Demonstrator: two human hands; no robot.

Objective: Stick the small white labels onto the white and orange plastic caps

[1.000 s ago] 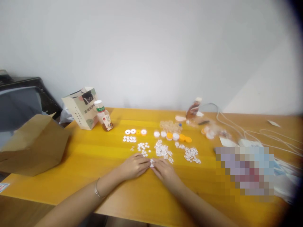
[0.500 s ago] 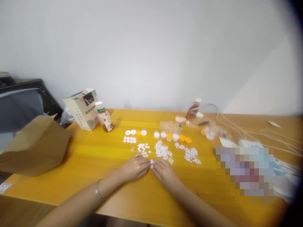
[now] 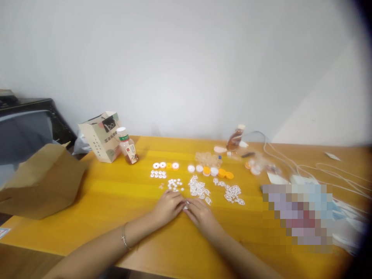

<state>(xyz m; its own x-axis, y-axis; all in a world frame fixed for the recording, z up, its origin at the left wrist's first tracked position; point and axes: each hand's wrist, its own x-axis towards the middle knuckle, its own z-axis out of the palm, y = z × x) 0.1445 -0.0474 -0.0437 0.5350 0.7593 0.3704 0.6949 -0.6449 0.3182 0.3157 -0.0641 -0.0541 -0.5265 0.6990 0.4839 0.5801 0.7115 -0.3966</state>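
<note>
My left hand [image 3: 169, 206] and my right hand [image 3: 201, 214] meet fingertip to fingertip low over the table. Pinched between them is a small white plastic piece [image 3: 185, 207], mostly covered by my fingers. Just beyond the left hand lie loose small white round pieces [image 3: 173, 184]. Past the right hand is a pile of flat white cut-out plastic parts [image 3: 197, 187], with a second group of similar parts [image 3: 232, 192] farther right. White and orange round caps [image 3: 206, 171] stand in a row behind them. To the left are more round caps [image 3: 163, 165] and rows of small white discs [image 3: 158, 174].
At the back left stand a paper bag [image 3: 101, 135] and a drink bottle [image 3: 128, 146]; a cardboard box [image 3: 43, 182] sits nearer. Clear small containers [image 3: 208, 158] and a brown bottle [image 3: 235, 138] are behind the parts. White cables [image 3: 286, 159] run along the right.
Both hands stay together, and the fingers have shifted around the white piece, which now shows less. The whole view has moved slightly.
</note>
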